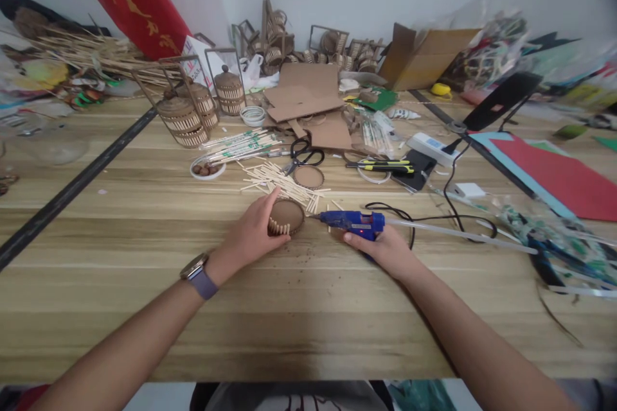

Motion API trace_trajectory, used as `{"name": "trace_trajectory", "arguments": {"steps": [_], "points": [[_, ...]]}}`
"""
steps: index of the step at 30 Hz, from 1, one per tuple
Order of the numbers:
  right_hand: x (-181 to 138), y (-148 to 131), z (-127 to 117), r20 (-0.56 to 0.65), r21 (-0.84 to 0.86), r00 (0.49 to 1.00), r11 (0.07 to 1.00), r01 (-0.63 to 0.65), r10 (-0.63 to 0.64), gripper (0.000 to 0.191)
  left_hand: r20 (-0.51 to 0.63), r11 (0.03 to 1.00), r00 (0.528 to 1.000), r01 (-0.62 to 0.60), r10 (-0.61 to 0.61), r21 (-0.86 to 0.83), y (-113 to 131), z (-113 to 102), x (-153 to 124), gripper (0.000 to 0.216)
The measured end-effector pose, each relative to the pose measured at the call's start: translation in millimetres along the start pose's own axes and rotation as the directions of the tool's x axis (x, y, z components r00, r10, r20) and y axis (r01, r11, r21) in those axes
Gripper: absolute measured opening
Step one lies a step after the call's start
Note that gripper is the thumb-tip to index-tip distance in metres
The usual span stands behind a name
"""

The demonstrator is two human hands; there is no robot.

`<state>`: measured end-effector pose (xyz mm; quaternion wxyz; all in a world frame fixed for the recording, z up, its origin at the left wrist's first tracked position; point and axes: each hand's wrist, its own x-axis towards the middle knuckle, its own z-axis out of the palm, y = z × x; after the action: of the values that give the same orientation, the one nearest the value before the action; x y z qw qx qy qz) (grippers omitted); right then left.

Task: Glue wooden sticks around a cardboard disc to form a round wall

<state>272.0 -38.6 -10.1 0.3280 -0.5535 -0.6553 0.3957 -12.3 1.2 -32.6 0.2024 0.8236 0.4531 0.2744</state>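
My left hand [258, 228] curves around the left side of a round cardboard base [289, 210], thumb in front and fingers behind. Short wooden sticks stand upright along the base's near-left rim. In my right hand [380, 247] is a blue hot glue gun [354, 221], its small red light lit and a long glue stick out of its back. The gun's nozzle points left, close to the right rim of the base; whether it touches I cannot tell. Just behind the base lies a loose pile of short wooden sticks [284, 183].
Behind the pile are scissors [306, 154], a second cardboard disc [308, 176], a white dish of brown balls [208, 168] and a yellow-black cutter [385, 166]. Finished little lanterns [183, 119] stand at the back left. A black cord [434, 217] loops at right, near a power strip [434, 148].
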Motion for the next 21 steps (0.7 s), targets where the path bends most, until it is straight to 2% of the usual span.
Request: {"name": "trace_trajectory", "arguments": {"steps": [7,11,15,18,21], "points": [[-2.1,1.2,-0.1,0.082,-0.025,0.997,1.000,-0.006,0.008,0.038,-0.027,0.999,0.999,0.021,-0.021,0.027,4.1,-0.9,-12.8,0.098],[-2.3,-0.2,1.6,0.128,0.028,0.992,0.999,-0.020,0.017,0.041,-0.009,1.000,1.000,0.002,-0.002,-0.002,5.7,-2.6,-15.8,0.098],[-2.5,-4.5,3.9,0.175,0.024,0.984,1.000,-0.018,0.013,0.041,0.037,0.995,0.996,0.078,-0.076,-0.054,4.2,-5.5,-13.5,0.109],[-1.3,-10.4,5.5,0.245,-0.035,0.969,0.999,0.021,-0.012,0.035,0.058,0.993,0.994,0.100,-0.096,-0.069,3.8,-7.1,-13.0,0.114],[1.7,-18.7,6.5,0.280,-0.126,0.957,0.986,0.112,-0.073,0.033,0.063,0.994,0.994,0.088,-0.084,-0.064,3.6,-7.1,-13.8,0.113]]}}
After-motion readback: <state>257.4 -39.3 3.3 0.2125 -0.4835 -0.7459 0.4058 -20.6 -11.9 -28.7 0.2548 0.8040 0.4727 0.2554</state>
